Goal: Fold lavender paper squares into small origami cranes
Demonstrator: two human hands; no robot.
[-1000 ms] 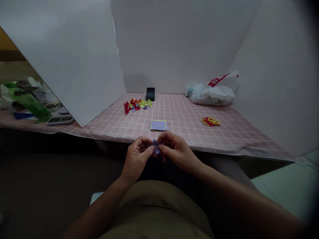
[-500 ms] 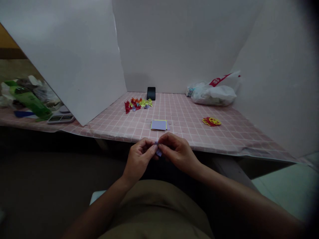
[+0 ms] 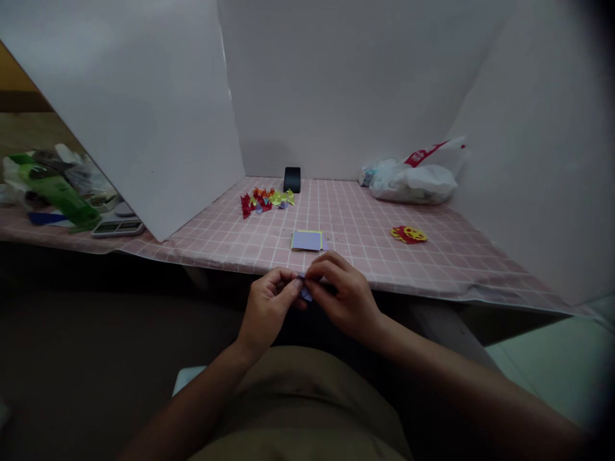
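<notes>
Between my two hands, just off the near edge of the table, is a small folded piece of purple paper [image 3: 306,294]. My left hand [image 3: 270,306] pinches it between thumb and fingers. On its other side my right hand [image 3: 343,291] has thumb and fingertips closed on its upper edge. Fingers cover much of the paper, so its full shape is hidden. Beyond my hands lies a stack of square paper sheets [image 3: 307,241], purple on top with yellow showing at the edge. Farther back sits a pile of small folded paper pieces [image 3: 263,201] in red, orange, yellow and purple.
Yellow and red cut-out shapes [image 3: 408,234] lie at the right. Behind them is a white plastic bag [image 3: 413,182]. A black phone-like object [image 3: 292,180] leans at the back wall. Left of the white panel [image 3: 158,115] are a kitchen scale [image 3: 118,228] and a green package [image 3: 60,195].
My right hand has shifted slightly and its fingers have curled a little higher over the purple paper. My left hand stays in nearly the same place.
</notes>
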